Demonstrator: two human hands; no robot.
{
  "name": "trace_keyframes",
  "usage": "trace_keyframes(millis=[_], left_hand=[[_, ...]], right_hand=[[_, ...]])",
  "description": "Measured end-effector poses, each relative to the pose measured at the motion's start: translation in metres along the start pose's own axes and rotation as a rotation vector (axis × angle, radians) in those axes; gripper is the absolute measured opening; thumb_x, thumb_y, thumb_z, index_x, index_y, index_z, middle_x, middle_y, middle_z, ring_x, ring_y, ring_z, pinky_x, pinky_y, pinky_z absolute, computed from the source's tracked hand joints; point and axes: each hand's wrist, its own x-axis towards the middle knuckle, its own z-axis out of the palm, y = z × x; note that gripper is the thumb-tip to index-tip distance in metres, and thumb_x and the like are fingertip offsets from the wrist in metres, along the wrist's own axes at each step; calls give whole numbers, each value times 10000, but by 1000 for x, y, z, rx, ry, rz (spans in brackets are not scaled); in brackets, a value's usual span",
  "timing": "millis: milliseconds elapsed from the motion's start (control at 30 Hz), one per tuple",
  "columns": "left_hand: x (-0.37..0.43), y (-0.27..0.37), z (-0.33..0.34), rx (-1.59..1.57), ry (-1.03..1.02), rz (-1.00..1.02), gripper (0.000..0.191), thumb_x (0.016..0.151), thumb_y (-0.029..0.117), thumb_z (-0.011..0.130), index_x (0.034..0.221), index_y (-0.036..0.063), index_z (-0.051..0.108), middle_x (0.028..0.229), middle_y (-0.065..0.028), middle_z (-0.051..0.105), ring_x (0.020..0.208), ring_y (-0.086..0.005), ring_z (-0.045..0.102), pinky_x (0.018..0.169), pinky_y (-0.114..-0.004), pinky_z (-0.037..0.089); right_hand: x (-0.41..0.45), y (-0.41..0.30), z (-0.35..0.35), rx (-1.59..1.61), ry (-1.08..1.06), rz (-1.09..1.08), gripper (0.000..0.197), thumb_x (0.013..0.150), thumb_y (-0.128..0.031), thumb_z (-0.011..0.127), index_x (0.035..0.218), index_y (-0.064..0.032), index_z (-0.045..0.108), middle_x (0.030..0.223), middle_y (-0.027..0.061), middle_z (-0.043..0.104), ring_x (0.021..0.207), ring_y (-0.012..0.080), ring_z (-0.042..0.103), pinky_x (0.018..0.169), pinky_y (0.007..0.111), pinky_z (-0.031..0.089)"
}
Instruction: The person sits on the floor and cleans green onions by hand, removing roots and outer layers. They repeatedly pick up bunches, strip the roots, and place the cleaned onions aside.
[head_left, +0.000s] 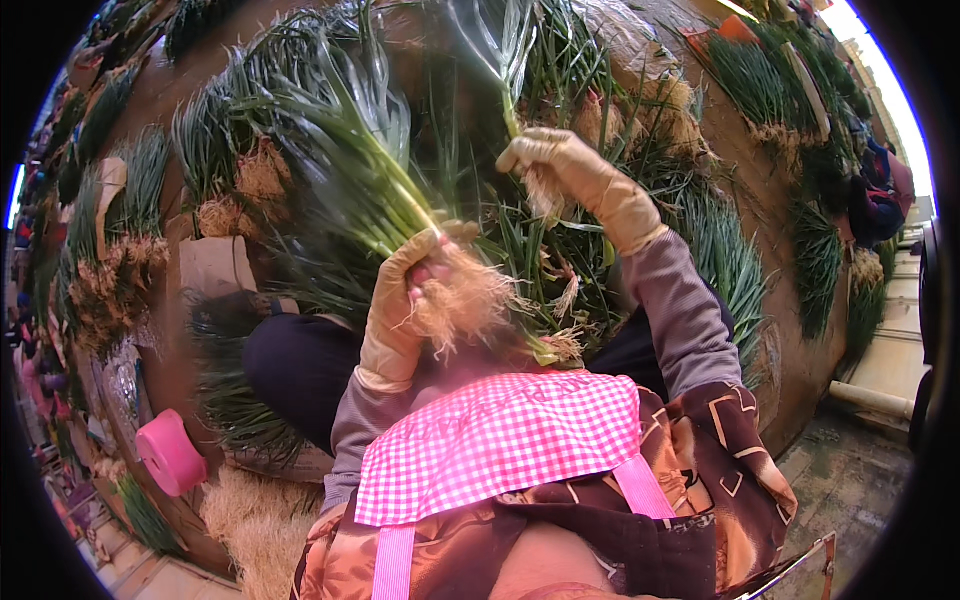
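Observation:
My left hand, in a tan glove, is closed around a bunch of green garlic plants. Their pinkish bulbs and shaggy pale roots stick out towards me, and the long leaves fan away to the upper left. Up and to the right, my right hand, gloved too, grips a single green garlic plant. Its leaves point away from me and its roots hang below the fingers. Beneath both hands, loose garlic plants lie in a tangle between my knees. One short plant with roots rests close to my apron.
Bundled garlic plants lie at my left and far right. A pink plastic roll stands at the lower left near a mass of pale roots. Brown wet ground runs along the right. Other people sit farther off.

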Motion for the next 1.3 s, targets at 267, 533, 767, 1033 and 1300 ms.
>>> trace_keyframes(millis=[267, 533, 767, 1033, 1300], left_hand=[[8, -10, -3, 153, 100, -75, 177, 874, 155, 628, 892, -21, 628, 632, -43, 602, 399, -40, 447, 358, -154, 364], [-3, -16, 3, 177, 253, 65, 189, 872, 167, 645, 871, -21, 633, 564, -17, 550, 393, -43, 446, 367, -158, 378], [5, -13, -4, 196, 245, 96, 196, 885, 171, 637, 852, -21, 620, 546, 19, 490, 372, -8, 344, 338, -145, 269], [-22, -1, 9, 244, 168, 59, 236, 864, 151, 614, 1042, -2, 587, 786, -66, 596, 572, -97, 534, 466, -206, 423], [-11, 1, 5, 83, 93, 102, 342, 873, 151, 606, 1175, 2, 547, 963, -144, 656, 610, -74, 565, 530, -182, 487]], right_hand=[[-4, 42, 79, 203, 67, 48, 341, 939, -346, 560, 880, -25, 658, 716, 45, 614, 620, 116, 568, 556, 252, 462], [24, 52, 116, -657, 358, -290, 275, 896, -293, 590, 853, -26, 644, 695, 185, 598, 614, 322, 575, 602, 392, 461], [45, 76, 107, 208, 207, 258, 126, 894, -101, 571, 901, -3, 649, 823, 55, 641, 699, 133, 558, 645, 279, 468], [70, 29, 55, -1238, 114, 111, 305, 828, -339, 640, 868, -38, 661, 911, 185, 665, 900, 294, 644, 762, 406, 505], [105, 18, -36, -1422, 904, 69, 717, 703, -475, 731, 1167, 32, 530, 1156, 248, 576, 1032, 366, 596, 907, 411, 479]])
